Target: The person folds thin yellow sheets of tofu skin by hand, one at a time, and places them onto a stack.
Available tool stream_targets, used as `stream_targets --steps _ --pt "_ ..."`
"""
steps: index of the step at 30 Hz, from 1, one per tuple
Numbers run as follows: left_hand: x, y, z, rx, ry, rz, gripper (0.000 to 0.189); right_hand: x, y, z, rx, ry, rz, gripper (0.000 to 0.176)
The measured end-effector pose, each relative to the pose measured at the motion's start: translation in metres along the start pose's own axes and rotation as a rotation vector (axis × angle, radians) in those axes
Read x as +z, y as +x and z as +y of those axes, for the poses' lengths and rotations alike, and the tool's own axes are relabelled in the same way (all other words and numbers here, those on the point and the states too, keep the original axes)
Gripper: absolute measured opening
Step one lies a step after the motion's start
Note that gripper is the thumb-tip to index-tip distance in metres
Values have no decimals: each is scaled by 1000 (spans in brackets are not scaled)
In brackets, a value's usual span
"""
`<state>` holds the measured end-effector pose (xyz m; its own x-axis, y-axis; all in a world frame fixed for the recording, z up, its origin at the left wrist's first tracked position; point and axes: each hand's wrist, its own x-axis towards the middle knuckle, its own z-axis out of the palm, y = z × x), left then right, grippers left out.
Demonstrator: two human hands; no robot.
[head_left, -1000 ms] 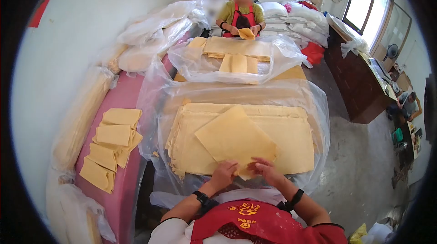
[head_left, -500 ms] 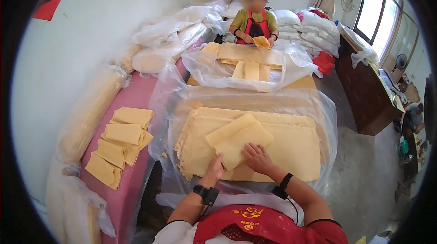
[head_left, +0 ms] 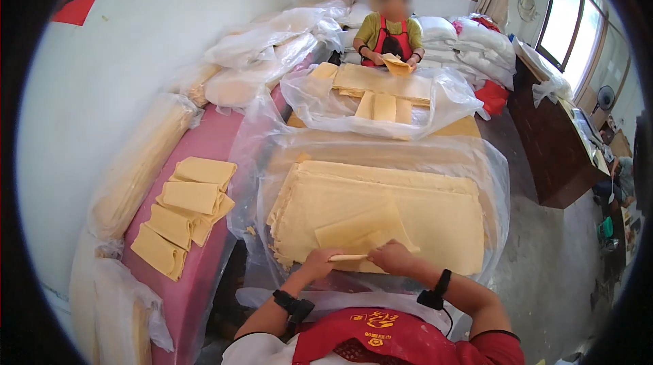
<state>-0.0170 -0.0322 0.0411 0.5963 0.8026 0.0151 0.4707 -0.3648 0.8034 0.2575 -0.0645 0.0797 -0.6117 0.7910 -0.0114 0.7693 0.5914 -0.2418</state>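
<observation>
Yellow folded sheet (head_left: pixel 360 232) lies on the stack (head_left: pixel 422 202), pinched by fingers of left hand (head_left: pixel 318 263) and right hand (head_left: pixel 391 256); hard creasing could tear it.

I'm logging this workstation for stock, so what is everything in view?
near stack: one, yellow, on clear plastic
folded sheet: one, yellow, on the near stack
folded pieces: about five, yellow, on the pink surface at left
far stack: one, yellow, before a co-worker
co-worker: one, red apron, far end
white sacks: several, far right
left hand: one, bare, pinching the folded sheet's near edge
right hand: one, bare, pinching the same edge
</observation>
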Motion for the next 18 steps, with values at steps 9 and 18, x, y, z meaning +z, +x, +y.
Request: stream_targets --steps 9,18 --pt "-1 19 -16 -472 -294 196 28 -14 -1 53 365 114 193 25" --pt "10 42 26 486 596 502 49 24 32 73 408 -151 177 18"
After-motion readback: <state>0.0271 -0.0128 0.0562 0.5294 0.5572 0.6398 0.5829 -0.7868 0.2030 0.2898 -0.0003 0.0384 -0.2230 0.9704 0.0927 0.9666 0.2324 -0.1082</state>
